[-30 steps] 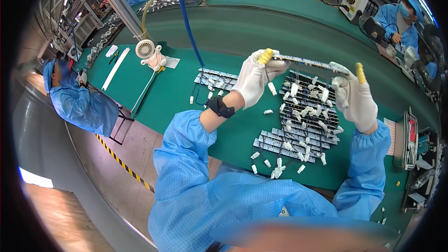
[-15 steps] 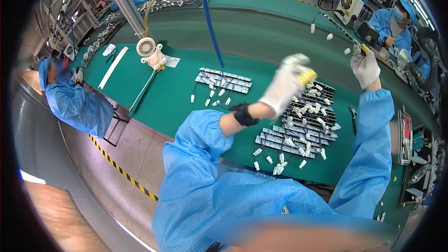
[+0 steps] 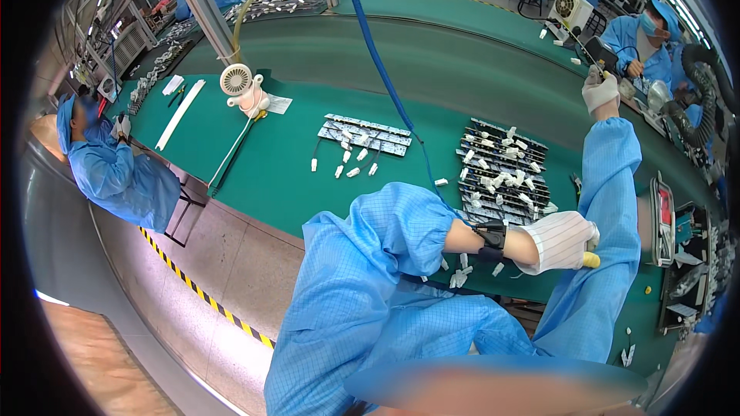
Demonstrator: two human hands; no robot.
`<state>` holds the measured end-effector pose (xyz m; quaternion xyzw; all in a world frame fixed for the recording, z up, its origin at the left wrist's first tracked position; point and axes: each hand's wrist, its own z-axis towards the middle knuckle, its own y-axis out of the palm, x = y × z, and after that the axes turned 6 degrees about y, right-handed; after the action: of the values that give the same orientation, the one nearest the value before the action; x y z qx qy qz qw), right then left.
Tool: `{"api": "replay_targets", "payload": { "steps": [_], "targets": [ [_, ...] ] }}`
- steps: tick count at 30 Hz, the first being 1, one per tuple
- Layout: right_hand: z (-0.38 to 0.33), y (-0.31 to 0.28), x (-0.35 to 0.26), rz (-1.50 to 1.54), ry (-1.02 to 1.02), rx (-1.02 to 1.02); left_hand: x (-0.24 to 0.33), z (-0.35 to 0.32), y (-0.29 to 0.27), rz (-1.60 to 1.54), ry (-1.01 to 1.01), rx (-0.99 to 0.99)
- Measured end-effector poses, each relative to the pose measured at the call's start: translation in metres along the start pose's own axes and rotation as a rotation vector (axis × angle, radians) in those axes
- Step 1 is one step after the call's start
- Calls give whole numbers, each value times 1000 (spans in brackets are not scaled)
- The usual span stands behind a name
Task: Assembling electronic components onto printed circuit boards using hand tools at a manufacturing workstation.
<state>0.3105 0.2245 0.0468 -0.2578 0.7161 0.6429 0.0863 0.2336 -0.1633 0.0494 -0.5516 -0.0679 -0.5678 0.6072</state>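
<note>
My left hand [image 3: 559,243], in a white striped glove with yellow fingertips, reaches across in front of me to my right sleeve. Its fingers are curled together beside the sleeve, and anything between them is hidden. My right hand [image 3: 601,96], also gloved, is raised at the far right. It pinches the near end of a thin circuit board strip [image 3: 580,47], which slants up and away, with white connectors hanging near it. Below my left hand and beyond it lie rows of strip boards [image 3: 493,127] with black wires and white connectors. A black strap [image 3: 492,235] circles my left wrist.
A blue coiled cord [image 3: 378,69] comes down from above toward my left wrist. A smaller group of strip boards [image 3: 385,139] lies mid-table, and a white fan [image 3: 245,88] stands farther left. Co-workers sit at left [image 3: 116,162] and far right [image 3: 644,42]. A parts tray [image 3: 661,223] stands at right.
My left hand has swung from above the boards down and right to my right sleeve. My right hand stays raised with the strip. The blue cord now slants toward my left wrist.
</note>
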Motion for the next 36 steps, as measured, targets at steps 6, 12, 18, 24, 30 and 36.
{"api": "replay_targets", "payload": {
  "steps": [6,12,18,24,30,36],
  "targets": [
    [-2,5,-7,39,-71,83,-6,1,4,-250,28,-48],
    [-13,-8,-23,49,-95,95,7,-9,3,-533,-16,-213],
    [-32,-6,-22,76,97,-171,34,-31,4,-564,131,-441],
    [-56,-6,-30,102,284,-437,52,-36,-12,-619,354,-406],
    [-106,-16,-52,134,446,-670,18,-49,-36,-559,139,-167],
    [-261,-6,3,-453,273,-608,-36,-96,-103,-785,-245,500]
  ]
}}
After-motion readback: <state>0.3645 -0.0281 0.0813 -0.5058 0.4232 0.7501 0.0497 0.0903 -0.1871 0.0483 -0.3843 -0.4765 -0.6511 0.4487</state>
